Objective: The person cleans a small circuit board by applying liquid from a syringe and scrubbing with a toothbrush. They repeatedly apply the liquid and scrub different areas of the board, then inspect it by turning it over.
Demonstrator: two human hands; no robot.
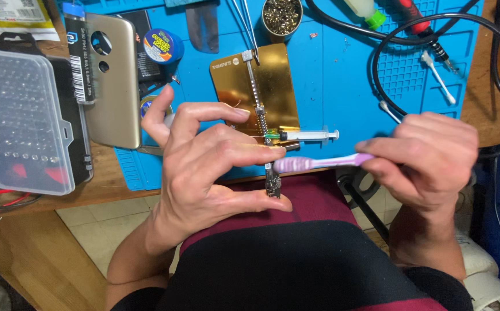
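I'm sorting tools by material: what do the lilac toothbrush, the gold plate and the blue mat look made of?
Lilac toothbrush, in the right hand: smooth, slightly translucent handle, likely plastic. Gold rectangular plate: mirror-like sheen, probably polished or anodised metal. Blue work mat: matte, with moulded grid ridges, seemingly silicone or rubber.

The toothbrush (319,163) handle end is hidden inside the right hand (428,158). The circuit board (273,185), held by the left hand (204,167), is too small to resolve.
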